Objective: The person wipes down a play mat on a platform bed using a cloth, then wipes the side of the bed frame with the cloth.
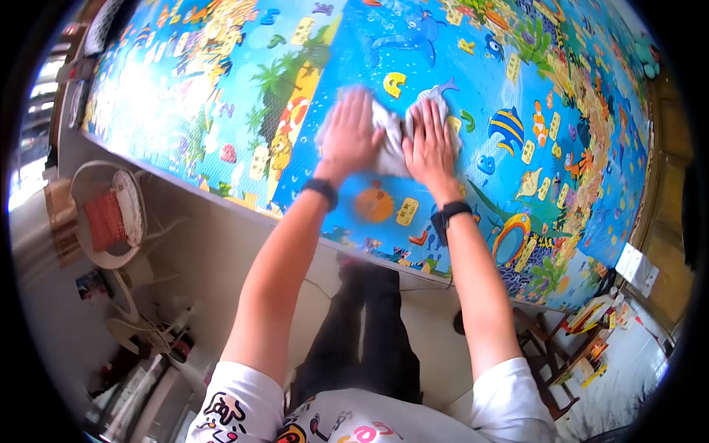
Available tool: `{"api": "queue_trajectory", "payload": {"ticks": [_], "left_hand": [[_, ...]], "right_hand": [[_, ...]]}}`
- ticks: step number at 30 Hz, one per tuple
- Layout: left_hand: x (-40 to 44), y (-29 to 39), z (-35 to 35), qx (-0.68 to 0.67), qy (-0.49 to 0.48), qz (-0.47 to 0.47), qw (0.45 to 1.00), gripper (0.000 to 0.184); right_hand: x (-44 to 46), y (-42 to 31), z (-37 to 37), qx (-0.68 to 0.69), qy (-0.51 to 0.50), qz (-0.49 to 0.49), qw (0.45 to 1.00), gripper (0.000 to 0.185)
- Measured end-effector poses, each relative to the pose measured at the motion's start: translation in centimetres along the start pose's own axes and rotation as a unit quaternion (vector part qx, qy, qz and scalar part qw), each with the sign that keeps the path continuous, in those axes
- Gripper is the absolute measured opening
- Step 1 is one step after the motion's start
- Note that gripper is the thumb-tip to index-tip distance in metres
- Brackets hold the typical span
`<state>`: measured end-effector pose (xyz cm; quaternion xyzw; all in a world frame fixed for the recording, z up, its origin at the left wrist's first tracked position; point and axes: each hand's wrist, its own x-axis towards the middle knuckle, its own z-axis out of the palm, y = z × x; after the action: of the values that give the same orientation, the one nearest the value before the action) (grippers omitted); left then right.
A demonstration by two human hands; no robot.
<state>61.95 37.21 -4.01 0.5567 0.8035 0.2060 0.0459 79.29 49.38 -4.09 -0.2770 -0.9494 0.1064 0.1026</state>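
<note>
A whitish-grey cloth (389, 144) lies bunched on a blue mat (347, 203) printed with sea animals and letters. My left hand (349, 136) rests flat on the cloth's left part, fingers stretched out and slightly blurred. On the right part, my right hand (430, 144) also presses palm down with its fingers extended. Some of the cloth sticks out beyond the right fingertips and shows between both hands. Whether any fabric is tucked beneath the palms is hidden. Each wrist wears a dark band.
The mat covers a large raised surface whose near edge (244, 209) runs in front of my legs. At left stands a round chair with a red cushion (105, 220). A dark wooden chair (550, 354) and a cluttered light-topped table (628, 362) are at lower right.
</note>
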Motion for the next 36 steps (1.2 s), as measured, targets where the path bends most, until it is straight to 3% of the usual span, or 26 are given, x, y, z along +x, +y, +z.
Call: {"api": "queue_trajectory", "payload": {"ticks": [14,17,36], "left_hand": [[26.7,-9.2,4.5,0.087,0.054,0.109,0.989,0.07],[30.5,-10.2,4.8,0.076,0.052,0.092,0.992,0.071],[38.8,-13.9,7.0,0.124,0.106,0.114,0.98,0.07]], "right_hand": [[24.9,11.2,2.4,-0.036,0.173,0.037,0.984,0.054],[28.5,12.2,2.7,-0.049,0.187,0.047,0.98,0.053],[35.1,14.0,3.4,-0.063,0.192,0.057,0.978,0.047]]}}
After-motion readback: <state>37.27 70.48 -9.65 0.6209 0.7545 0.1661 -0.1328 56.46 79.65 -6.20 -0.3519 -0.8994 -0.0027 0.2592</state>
